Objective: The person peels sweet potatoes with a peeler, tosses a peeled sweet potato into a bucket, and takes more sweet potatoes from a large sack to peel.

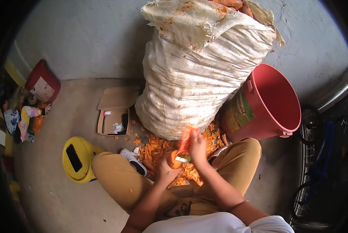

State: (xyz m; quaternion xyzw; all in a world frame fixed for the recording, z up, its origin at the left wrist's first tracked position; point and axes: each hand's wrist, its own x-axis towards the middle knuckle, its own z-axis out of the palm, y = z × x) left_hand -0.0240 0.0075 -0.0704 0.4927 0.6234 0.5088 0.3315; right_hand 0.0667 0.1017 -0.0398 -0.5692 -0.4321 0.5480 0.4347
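My left hand [166, 169] is closed around an orange carrot [175, 162], held over the floor between my knees. Just beyond it, my right hand [198, 147] is closed and smeared by motion. A white and green peeler [181, 159] shows between the two hands, partly covered by my right fingers. A reddish-orange blurred strip [186, 138] rises beside my right hand; whether it belongs to the carrot cannot be made out. Orange peelings [154, 149] are heaped below both hands, against the foot of a bulging white woven sack [189, 77].
More vegetables [230, 3] show at the sack's mouth. A red bucket [236, 112] leans at the right. To the left are a yellow bucket [87, 167] bearing a dark phone [73, 158], and an open cardboard box [101, 124]. A bicycle [317, 167] stands far right.
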